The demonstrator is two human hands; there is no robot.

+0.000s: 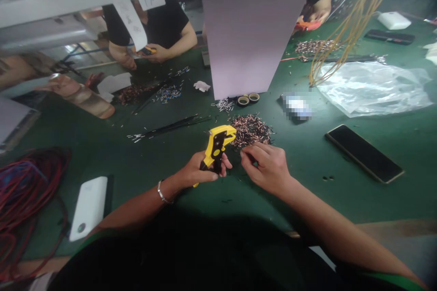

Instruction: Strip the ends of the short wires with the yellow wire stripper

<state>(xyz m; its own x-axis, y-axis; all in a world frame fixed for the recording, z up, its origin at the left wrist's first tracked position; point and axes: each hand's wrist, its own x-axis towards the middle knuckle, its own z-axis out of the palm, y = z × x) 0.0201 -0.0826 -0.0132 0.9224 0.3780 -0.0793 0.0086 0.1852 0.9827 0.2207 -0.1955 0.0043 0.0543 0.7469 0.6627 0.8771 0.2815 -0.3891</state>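
My left hand (205, 170) is wrapped round the handles of a pair of yellow and black wire strippers (217, 143), whose head points up and to the right. Just right of the tool, my right hand (266, 166) has its thumb and forefinger pinched together; whatever they hold is too small or hidden to make out. A heap of short copper and black wire pieces (252, 129) lies right behind my right hand. To the left of the heap, a bundle of thin black wires (174, 126) with pale tips lies along the green table (164, 154).
Behind the heap are two tape rolls (243, 100) and small silvery pieces (224, 105), below an upright panel (246, 36). A phone (364, 153) lies at right, a white power bank (89, 208) and red cable coil (27, 191) at left. Co-workers' hands (155, 53) work across the table.
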